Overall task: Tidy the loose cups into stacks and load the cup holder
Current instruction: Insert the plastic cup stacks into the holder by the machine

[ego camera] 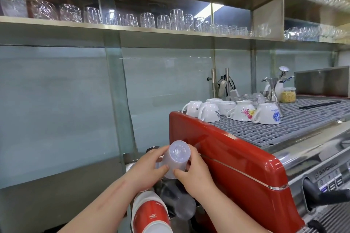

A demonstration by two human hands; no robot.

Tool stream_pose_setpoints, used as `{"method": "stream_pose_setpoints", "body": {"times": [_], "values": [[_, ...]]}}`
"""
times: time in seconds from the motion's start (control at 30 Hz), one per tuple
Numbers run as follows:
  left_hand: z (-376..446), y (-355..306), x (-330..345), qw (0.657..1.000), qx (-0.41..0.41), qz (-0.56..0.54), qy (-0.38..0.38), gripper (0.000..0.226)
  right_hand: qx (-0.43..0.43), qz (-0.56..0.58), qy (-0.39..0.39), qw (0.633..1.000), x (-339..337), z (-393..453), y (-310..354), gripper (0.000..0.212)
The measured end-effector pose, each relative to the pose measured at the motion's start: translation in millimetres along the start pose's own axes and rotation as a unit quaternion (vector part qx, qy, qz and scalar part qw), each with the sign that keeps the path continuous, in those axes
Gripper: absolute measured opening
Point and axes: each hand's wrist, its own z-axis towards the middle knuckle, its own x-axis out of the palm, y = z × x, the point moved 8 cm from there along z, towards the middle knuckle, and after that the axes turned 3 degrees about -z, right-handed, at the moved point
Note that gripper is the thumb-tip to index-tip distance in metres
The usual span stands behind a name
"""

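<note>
Both my hands grip one clear plastic cup stack (175, 158), held upside down with its base pointing up and toward me. My left hand (149, 168) wraps its left side. My right hand (195, 173) holds its right side and lower rim. Directly below stands the dark cup holder (166, 195), largely hidden by my hands. More clear cups (184, 208) stick out of it lower down. A stack of red-and-white paper cups (150, 213) lies at the bottom, under my left forearm.
A red espresso machine (236, 159) stands just right of my hands, its grey top grid (284, 125) carrying upturned white ceramic cups (208, 111). Glass panels (56, 104) close off the left. Steel shelves (132, 28) of glasses run overhead.
</note>
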Motion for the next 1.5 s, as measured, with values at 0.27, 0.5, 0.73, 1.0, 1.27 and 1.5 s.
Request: {"method": "stream_pose_setpoints", "body": {"times": [0.27, 0.5, 0.73, 1.0, 1.27, 1.5], "values": [[6, 2, -6, 0.999, 0.028, 0.029, -0.008, 0.055, 0.008, -0.018, -0.006, 1.0, 14, 9, -14, 0.069], [16, 8, -5, 0.998, 0.038, 0.051, -0.004, 0.057, 0.016, -0.059, -0.027, 0.998, 25, 17, -25, 0.066], [26, 13, -5, 0.996, 0.046, 0.074, 0.008, 0.054, 0.009, -0.121, -0.011, 0.993, 29, 21, -31, 0.068], [35, 27, 3, 0.993, 0.046, 0.108, 0.03, 0.05, -0.019, -0.189, 0.011, 0.982, 34, 23, -30, 0.063], [36, 28, 3, 0.992, 0.046, 0.116, 0.032, 0.052, -0.016, -0.238, 0.025, 0.971, 40, 29, -30, 0.056], [34, 23, 5, 0.988, 0.036, 0.146, 0.034, 0.053, 0.022, -0.273, 0.053, 0.96, 44, 34, -28, 0.053]]}}
